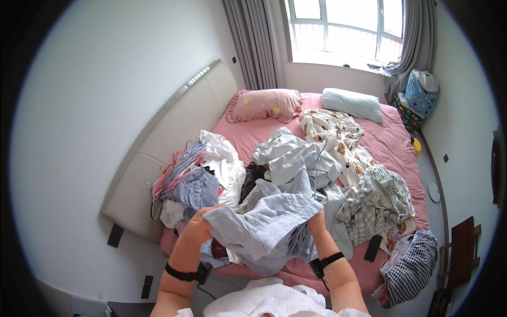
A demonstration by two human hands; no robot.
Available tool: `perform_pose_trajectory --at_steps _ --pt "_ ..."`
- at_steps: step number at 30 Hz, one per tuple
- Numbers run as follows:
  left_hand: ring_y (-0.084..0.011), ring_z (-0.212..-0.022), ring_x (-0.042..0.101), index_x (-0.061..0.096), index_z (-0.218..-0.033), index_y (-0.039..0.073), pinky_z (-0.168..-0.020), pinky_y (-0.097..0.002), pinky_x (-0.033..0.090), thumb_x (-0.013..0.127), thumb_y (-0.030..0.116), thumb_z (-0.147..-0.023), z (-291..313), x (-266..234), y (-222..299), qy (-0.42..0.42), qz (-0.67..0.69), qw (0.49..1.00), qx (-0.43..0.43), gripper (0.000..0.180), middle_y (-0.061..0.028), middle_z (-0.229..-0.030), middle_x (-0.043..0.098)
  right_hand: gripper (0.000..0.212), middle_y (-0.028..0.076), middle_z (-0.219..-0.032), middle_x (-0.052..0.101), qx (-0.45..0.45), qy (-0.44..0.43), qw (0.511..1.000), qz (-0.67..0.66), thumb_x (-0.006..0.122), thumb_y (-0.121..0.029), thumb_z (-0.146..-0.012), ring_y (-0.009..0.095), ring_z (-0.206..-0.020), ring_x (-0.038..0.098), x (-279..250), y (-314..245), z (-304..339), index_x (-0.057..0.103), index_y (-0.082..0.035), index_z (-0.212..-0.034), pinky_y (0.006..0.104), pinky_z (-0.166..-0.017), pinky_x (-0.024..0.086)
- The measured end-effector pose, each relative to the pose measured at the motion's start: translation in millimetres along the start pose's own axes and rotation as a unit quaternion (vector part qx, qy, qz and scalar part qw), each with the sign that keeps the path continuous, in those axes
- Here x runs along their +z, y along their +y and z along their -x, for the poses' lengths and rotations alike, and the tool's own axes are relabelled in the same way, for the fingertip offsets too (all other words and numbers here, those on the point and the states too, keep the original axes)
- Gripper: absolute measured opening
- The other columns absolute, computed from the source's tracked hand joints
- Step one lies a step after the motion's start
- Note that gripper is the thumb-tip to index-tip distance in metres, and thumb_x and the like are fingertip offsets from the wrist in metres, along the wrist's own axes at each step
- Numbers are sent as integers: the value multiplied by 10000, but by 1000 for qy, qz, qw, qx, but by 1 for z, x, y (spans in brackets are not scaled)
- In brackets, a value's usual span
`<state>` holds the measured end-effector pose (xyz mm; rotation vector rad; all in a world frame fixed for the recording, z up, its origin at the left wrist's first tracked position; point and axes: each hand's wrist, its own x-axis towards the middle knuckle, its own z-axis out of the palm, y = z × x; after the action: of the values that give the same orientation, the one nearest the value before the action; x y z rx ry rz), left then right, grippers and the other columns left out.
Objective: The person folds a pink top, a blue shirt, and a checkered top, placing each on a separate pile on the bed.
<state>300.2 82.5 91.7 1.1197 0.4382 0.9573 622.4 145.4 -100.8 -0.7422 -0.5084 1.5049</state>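
A pale blue garment (259, 219), probably a shirt, is stretched between my two hands above the near side of the bed. My left hand (197, 224) is closed on its left end, the fingers partly behind the cloth. At the other end my right hand (317, 222) grips the fabric, its fingertips mostly hidden. Part of the garment hangs down toward the bed's edge. Just beyond it rises a thin light-blue hanger (316, 171); whether it touches the garment I cannot tell. Rumpled pale grey-green cloth (296, 150) lies farther back.
On the pink-sheeted bed (235, 132) are a bundle of hangers (182, 164), white clothes (224, 161), a checked garment (377, 201), a patterned cream cloth (338, 132), two pillows and a black phone (373, 248). A black-and-white checked heap (409, 269) sits at the near right corner.
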Motion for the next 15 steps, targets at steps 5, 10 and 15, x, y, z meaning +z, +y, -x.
perform_pose_trajectory --at_steps 5,10,15 --pt "-117 -830 528 560 -1082 1 -750 -248 424 508 5 -792 -20 -8 8 131 -288 947 -62 294 -52 -942 553 119 39 -835 633 -10 -3 995 97 589 -76 -826 121 -706 609 1 8 -14 587 -15 -928 255 -646 490" --pt "-96 -803 484 520 -1215 65 -730 -225 403 608 80 -694 -15 -59 -16 113 -387 900 -166 528 16 -856 509 136 11 -841 616 -19 -26 993 114 569 -75 -809 86 -730 571 32 -5 -7 581 -12 -930 227 -673 456" --pt "-96 -793 502 503 -1270 67 -733 -243 425 671 108 -692 -18 -61 -33 -48 -536 824 -176 603 -6 -835 540 237 26 -902 618 -13 -24 993 116 570 -60 -798 83 -762 568 28 -26 -8 568 7 -1025 226 -704 449"
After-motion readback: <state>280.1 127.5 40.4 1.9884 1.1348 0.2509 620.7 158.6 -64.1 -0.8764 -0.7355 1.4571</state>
